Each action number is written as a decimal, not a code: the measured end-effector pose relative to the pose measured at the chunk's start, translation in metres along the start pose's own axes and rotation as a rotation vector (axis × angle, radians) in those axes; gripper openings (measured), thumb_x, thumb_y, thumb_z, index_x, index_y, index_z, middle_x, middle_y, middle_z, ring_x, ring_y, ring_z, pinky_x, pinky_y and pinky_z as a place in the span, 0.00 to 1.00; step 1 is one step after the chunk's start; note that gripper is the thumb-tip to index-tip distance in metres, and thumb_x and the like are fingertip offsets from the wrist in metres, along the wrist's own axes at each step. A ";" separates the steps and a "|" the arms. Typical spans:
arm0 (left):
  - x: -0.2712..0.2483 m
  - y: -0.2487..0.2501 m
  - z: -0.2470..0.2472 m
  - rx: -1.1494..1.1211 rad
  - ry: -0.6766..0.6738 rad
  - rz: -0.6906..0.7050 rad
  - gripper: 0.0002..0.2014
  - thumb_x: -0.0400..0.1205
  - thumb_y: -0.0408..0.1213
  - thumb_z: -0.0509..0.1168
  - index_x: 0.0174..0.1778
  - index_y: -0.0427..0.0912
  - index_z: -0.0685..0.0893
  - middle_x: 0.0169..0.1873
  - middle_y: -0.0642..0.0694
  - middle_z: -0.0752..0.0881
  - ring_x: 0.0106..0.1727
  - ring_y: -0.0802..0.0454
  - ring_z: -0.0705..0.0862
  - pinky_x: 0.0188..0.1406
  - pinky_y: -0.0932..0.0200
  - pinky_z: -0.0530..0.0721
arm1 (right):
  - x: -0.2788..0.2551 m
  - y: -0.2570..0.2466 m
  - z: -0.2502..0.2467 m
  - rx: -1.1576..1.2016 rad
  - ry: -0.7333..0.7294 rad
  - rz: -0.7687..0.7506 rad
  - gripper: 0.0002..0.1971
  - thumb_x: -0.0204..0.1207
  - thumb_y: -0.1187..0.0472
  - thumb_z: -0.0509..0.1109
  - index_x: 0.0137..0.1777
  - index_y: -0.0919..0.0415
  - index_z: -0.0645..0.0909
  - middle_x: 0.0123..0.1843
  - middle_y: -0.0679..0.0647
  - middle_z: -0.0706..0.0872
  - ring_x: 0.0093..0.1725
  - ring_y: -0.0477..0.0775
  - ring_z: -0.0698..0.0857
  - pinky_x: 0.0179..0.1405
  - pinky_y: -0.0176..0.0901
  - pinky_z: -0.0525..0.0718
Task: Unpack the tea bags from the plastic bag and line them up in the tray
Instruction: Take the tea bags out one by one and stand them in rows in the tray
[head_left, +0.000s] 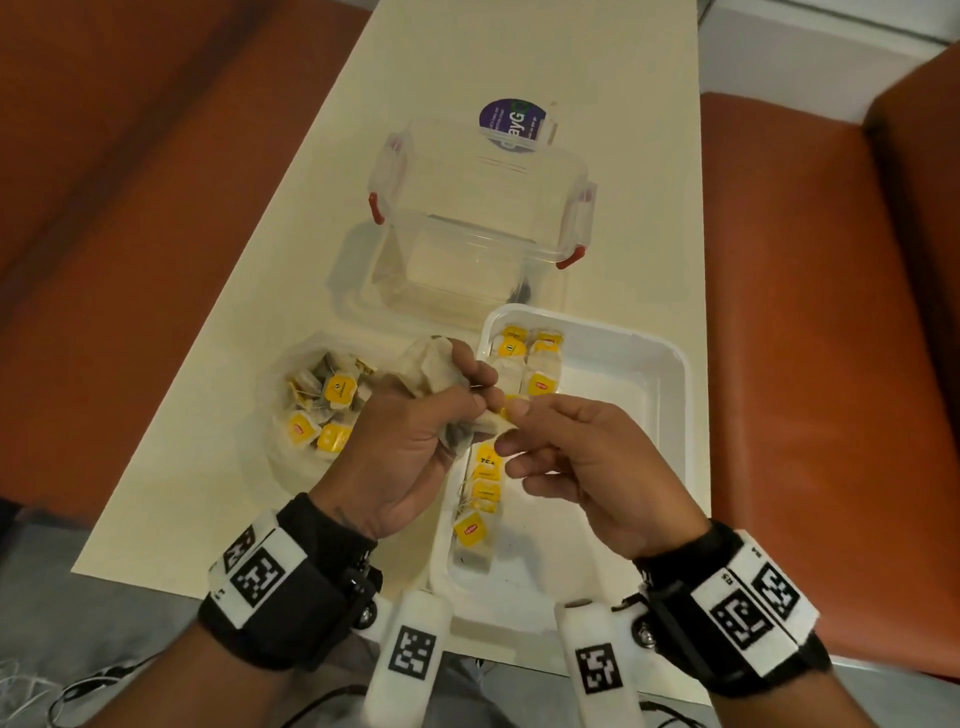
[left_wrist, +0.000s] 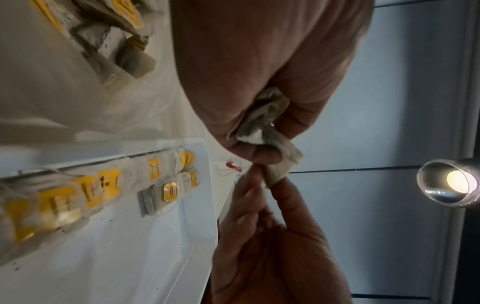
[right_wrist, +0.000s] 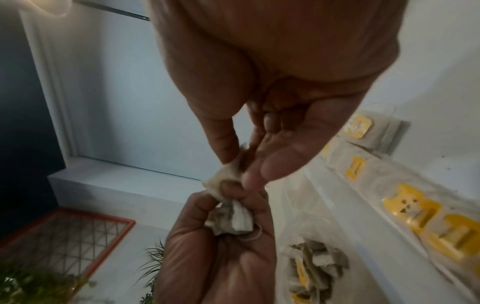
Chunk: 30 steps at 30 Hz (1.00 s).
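Bunching several tea bags in its curled fingers, the left hand holds them above the gap between the plastic bag and the white tray, while the right hand pinches one bag's end between thumb and forefinger. That bag points rightward toward the tray, where a row already lies along the left wall (right hand nearer). How many bags the fist holds is hidden, and the tabletop also carries a clear lidded box.

Purple round sticker at container's far rim: "ayG" legible, rest cut off. Yellow tea bag tag in tray: "TEA". Other tags unreadable.
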<state>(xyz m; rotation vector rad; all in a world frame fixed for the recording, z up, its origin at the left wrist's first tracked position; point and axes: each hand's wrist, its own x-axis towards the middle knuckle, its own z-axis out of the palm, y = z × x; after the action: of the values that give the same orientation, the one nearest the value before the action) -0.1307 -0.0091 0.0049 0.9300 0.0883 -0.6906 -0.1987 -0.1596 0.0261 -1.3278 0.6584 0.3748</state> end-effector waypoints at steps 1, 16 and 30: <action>0.000 -0.002 0.001 0.012 0.009 -0.004 0.15 0.77 0.16 0.63 0.42 0.43 0.80 0.39 0.45 0.86 0.39 0.52 0.87 0.32 0.60 0.86 | 0.000 0.000 -0.001 0.014 0.019 -0.038 0.13 0.79 0.55 0.74 0.54 0.65 0.88 0.41 0.56 0.92 0.34 0.48 0.88 0.33 0.35 0.85; -0.011 -0.001 -0.002 0.450 -0.059 -0.151 0.12 0.76 0.44 0.74 0.54 0.51 0.89 0.44 0.49 0.90 0.36 0.58 0.84 0.21 0.66 0.72 | -0.002 -0.005 -0.020 -0.208 0.082 -0.416 0.03 0.76 0.63 0.76 0.47 0.56 0.90 0.36 0.53 0.90 0.35 0.46 0.85 0.35 0.37 0.83; -0.013 0.005 -0.019 0.503 0.135 -0.224 0.15 0.77 0.50 0.72 0.53 0.44 0.89 0.39 0.51 0.89 0.30 0.61 0.80 0.22 0.67 0.70 | 0.045 0.019 -0.058 -0.403 0.360 -0.355 0.03 0.78 0.55 0.77 0.44 0.49 0.85 0.42 0.53 0.92 0.46 0.61 0.90 0.51 0.61 0.88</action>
<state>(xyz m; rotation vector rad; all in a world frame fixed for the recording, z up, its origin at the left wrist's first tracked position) -0.1342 0.0139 0.0020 1.4657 0.1432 -0.8771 -0.1887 -0.2165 -0.0227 -1.8874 0.6449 -0.0294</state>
